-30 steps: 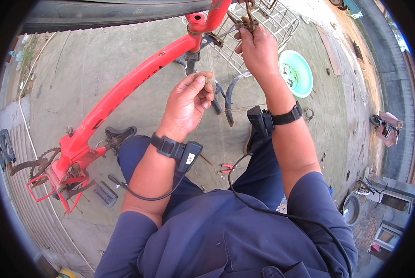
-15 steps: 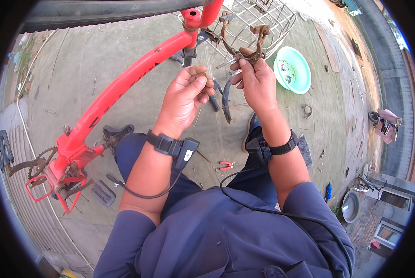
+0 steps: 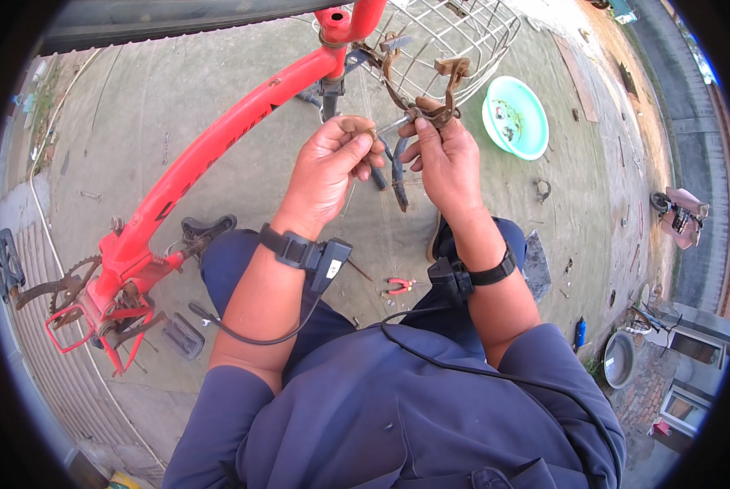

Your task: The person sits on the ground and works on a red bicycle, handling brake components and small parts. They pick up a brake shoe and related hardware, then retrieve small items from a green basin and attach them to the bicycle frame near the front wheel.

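In my right hand (image 3: 450,167) is a rusty bicycle caliper brake (image 3: 456,75), its two curved arms pointing up and away from me. Thumb and fingers pinch it at the base. A thin metal bolt (image 3: 395,125) sticks out of that base toward my left hand (image 3: 324,171). The left fingers are closed in a pinch at the bolt's tip. Whatever small piece they hold is too covered to name. Just beyond both hands is a red bicycle frame (image 3: 226,155), turned upside down, with a black tyre (image 3: 178,20) along the top edge.
A white wire basket (image 3: 483,41) lies beyond the brake, and a pale green basin (image 3: 538,140) stands to its right. Red-handled pliers (image 3: 397,286) rest on the ground between my legs. Small loose parts are scattered at the right, near a grey metal basin (image 3: 619,360).
My right hand has shifted slightly left and turned the brake, so its bolt now meets my left fingertips. The left hand has barely moved.
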